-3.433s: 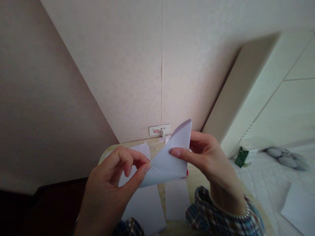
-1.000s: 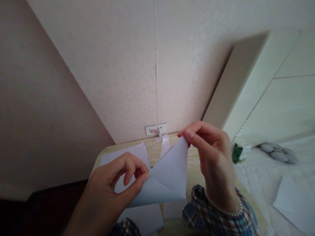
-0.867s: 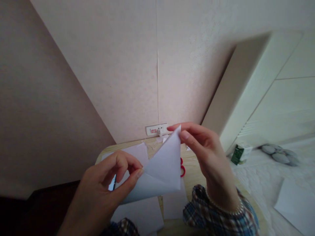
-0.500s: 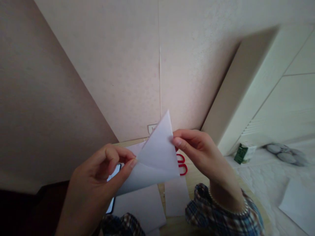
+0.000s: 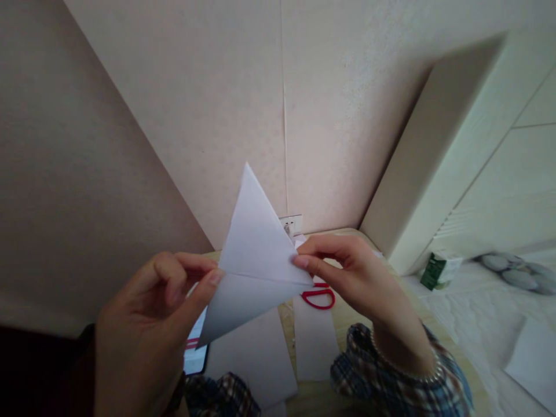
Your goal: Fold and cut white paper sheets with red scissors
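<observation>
I hold a folded white paper (image 5: 254,260) up in front of me, above a small wooden table (image 5: 347,315). It forms a kite-like shape with one point up and one point down to the left. My left hand (image 5: 147,324) pinches its left corner between thumb and forefinger. My right hand (image 5: 347,278) pinches its right corner at the crease, fingers closed on it. A plaid sleeve and a bead bracelet (image 5: 408,376) show at my right wrist.
Red-handled scissors (image 5: 319,296) lie on the table behind the paper, with white sheets (image 5: 256,359) and a strip (image 5: 315,341). A phone (image 5: 195,353) lies at the left. A wall socket (image 5: 292,223) sits behind. A bed with a green box (image 5: 432,271) and another sheet (image 5: 532,362) is at the right.
The folded paper has turned counter-clockwise, its top point now higher and further left. My right hand slid from the upper tip down to the right corner. The scissors and phone came into view.
</observation>
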`<state>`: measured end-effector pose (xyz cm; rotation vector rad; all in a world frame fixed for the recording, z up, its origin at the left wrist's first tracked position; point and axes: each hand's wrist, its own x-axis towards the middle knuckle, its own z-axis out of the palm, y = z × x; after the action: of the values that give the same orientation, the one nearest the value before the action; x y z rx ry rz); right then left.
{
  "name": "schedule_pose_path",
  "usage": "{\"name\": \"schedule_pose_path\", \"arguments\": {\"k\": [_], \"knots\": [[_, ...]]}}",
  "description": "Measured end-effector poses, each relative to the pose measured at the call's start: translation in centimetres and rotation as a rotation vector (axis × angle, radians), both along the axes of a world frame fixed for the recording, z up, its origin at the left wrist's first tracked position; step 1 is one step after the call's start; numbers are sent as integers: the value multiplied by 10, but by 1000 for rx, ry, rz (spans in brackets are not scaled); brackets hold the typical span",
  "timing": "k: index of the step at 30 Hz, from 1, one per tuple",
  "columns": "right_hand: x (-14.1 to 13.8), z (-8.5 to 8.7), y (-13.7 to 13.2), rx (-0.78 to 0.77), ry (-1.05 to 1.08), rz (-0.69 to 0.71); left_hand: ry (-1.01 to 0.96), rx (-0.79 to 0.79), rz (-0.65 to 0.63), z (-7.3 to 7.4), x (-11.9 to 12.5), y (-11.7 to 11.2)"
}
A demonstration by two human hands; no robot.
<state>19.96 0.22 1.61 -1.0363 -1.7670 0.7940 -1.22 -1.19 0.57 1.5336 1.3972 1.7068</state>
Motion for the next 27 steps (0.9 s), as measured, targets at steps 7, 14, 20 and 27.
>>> {"name": "schedule_pose_path", "arguments": {"k": [7,14,20,27], "knots": [[-4,-1,1,-14,94,-58,-105,-19,-37,2,2,0],[-2,0,1,-87,136,1,-171,10,37,1,3,1],[-3,0,1,-129,185,30,-244,48,45,2,5,4],[-1,-2,-1,-206,135,-1,-281,-10,-42,3,5,5]]}}
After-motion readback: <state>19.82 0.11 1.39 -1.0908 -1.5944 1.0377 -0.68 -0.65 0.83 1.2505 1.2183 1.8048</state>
